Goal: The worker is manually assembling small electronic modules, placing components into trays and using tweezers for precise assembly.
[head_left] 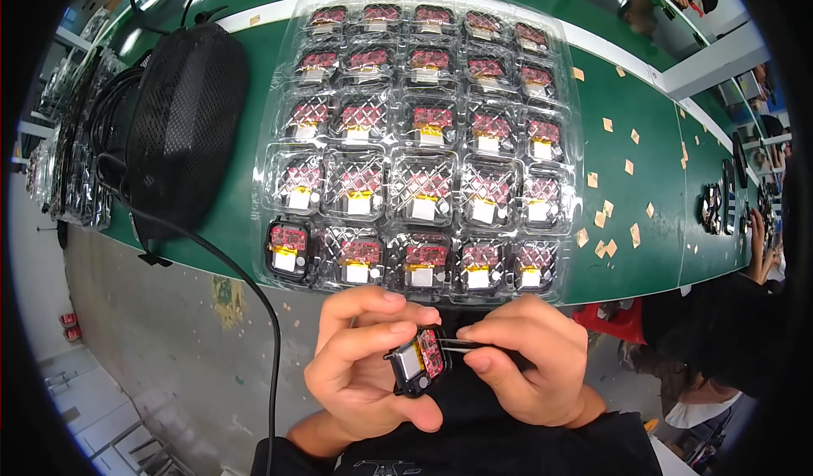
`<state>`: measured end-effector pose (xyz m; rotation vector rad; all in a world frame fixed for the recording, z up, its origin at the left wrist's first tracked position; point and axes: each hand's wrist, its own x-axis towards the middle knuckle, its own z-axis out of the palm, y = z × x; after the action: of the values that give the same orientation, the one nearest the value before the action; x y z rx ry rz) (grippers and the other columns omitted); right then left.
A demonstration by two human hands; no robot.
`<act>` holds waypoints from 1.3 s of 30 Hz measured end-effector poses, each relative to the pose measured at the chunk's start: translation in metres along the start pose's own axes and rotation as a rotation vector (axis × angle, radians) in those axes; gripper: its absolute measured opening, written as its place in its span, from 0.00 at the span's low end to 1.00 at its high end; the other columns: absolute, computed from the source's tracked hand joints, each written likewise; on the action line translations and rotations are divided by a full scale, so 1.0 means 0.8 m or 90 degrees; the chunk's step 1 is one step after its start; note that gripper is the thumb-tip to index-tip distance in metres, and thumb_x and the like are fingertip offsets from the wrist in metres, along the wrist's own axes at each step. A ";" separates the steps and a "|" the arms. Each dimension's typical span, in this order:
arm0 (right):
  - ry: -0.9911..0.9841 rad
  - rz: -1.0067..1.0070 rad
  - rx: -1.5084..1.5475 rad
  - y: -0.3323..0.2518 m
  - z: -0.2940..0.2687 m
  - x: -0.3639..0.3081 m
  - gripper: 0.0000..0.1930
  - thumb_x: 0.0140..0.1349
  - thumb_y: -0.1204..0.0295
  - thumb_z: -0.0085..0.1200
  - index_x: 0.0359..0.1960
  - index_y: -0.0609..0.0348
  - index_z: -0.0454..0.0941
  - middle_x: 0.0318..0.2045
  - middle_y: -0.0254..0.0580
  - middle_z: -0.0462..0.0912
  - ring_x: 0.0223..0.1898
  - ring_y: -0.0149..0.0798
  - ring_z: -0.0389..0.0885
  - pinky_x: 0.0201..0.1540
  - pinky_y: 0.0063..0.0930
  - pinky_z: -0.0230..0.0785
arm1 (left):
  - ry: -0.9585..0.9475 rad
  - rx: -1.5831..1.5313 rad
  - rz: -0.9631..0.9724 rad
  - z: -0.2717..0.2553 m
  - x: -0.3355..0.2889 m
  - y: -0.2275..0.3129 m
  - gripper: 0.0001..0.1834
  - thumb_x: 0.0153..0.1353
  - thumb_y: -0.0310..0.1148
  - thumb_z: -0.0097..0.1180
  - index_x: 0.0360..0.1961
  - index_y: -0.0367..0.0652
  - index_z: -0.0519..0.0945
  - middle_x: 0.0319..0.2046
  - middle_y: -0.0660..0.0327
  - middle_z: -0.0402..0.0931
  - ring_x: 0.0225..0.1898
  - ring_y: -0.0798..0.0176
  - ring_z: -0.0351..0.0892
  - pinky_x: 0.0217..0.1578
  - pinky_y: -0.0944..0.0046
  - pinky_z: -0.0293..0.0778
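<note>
My left hand point(360, 366) grips a small black device casing point(412, 380) by its edges, tilted, its inside facing my right hand. Inside it are a red circuit board point(431, 351), a silver battery point(410, 361) and yellow tape. My right hand point(533, 357) pinches a pair of tweezers point(461, 345), whose tips reach the edge of the red board; whether they hold anything is too small to tell. Just beyond my hands lies a clear plastic tray point(265, 129) with rows of similar open casings. One casing point(288, 251) at its near left corner sits higher than the others.
A black mesh bag point(190, 129) with a black cable point(273, 349) stands left on the green table point(614, 260). Small tan paper pieces point(629, 167) lie scattered to the right. A red stool point(614, 319) and another person point(694, 332) are at the right.
</note>
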<state>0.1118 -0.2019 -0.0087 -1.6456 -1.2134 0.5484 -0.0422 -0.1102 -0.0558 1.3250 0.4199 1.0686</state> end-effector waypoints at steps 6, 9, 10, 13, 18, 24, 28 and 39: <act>-0.013 -0.018 -0.026 0.003 0.004 0.000 0.12 0.52 0.72 0.73 0.38 0.57 0.87 0.29 0.36 0.83 0.23 0.32 0.81 0.21 0.24 0.72 | -0.016 -0.015 0.004 0.000 0.001 0.002 0.39 0.44 0.46 0.79 0.51 0.31 0.78 0.56 0.47 0.66 0.51 0.50 0.83 0.51 0.56 0.83; -0.015 -0.014 -0.039 -0.001 0.002 0.000 0.12 0.51 0.72 0.73 0.38 0.57 0.87 0.29 0.36 0.83 0.23 0.31 0.81 0.21 0.24 0.72 | -0.045 0.032 0.030 -0.001 0.002 0.002 0.37 0.44 0.42 0.80 0.51 0.32 0.79 0.57 0.48 0.64 0.52 0.50 0.82 0.52 0.56 0.83; -0.015 -0.010 -0.044 -0.002 0.002 0.001 0.13 0.51 0.72 0.74 0.38 0.57 0.87 0.29 0.36 0.83 0.23 0.32 0.81 0.21 0.24 0.72 | -0.062 0.064 0.048 -0.001 0.002 0.002 0.36 0.44 0.40 0.80 0.51 0.32 0.79 0.58 0.48 0.64 0.52 0.50 0.82 0.52 0.56 0.83; -0.015 -0.009 -0.056 -0.004 0.003 0.002 0.13 0.50 0.72 0.74 0.37 0.57 0.86 0.29 0.36 0.83 0.23 0.32 0.81 0.21 0.24 0.73 | -0.074 0.120 0.079 -0.001 0.001 0.004 0.34 0.44 0.38 0.81 0.50 0.34 0.80 0.58 0.49 0.63 0.53 0.51 0.81 0.52 0.56 0.83; -0.012 -0.012 -0.071 -0.001 0.004 0.003 0.12 0.50 0.72 0.74 0.36 0.58 0.86 0.28 0.36 0.83 0.23 0.32 0.82 0.21 0.25 0.73 | -0.075 0.204 0.090 0.002 -0.001 0.013 0.31 0.44 0.37 0.81 0.49 0.36 0.82 0.58 0.51 0.62 0.53 0.52 0.80 0.52 0.57 0.83; -0.006 -0.029 -0.080 -0.002 0.003 0.000 0.10 0.52 0.74 0.72 0.35 0.58 0.86 0.27 0.36 0.83 0.22 0.33 0.82 0.21 0.26 0.73 | -0.118 0.298 0.136 -0.002 -0.003 0.013 0.34 0.45 0.43 0.79 0.50 0.40 0.79 0.59 0.51 0.60 0.51 0.53 0.81 0.48 0.59 0.84; -0.010 -0.023 -0.059 0.001 0.001 -0.001 0.09 0.53 0.74 0.72 0.35 0.59 0.86 0.27 0.36 0.82 0.22 0.33 0.81 0.21 0.26 0.73 | -0.078 0.136 0.047 0.000 0.000 0.014 0.34 0.44 0.38 0.81 0.51 0.36 0.80 0.59 0.50 0.61 0.53 0.52 0.80 0.51 0.59 0.83; -0.018 -0.008 -0.073 -0.003 0.007 0.000 0.11 0.51 0.72 0.73 0.36 0.58 0.86 0.28 0.37 0.82 0.22 0.34 0.82 0.21 0.26 0.73 | -0.114 0.335 0.113 -0.009 -0.002 0.012 0.37 0.44 0.49 0.78 0.53 0.44 0.77 0.61 0.49 0.59 0.50 0.54 0.80 0.47 0.58 0.83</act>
<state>0.1063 -0.1998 -0.0086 -1.7300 -1.2960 0.5032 -0.0524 -0.1087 -0.0496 1.9390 0.4740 1.0077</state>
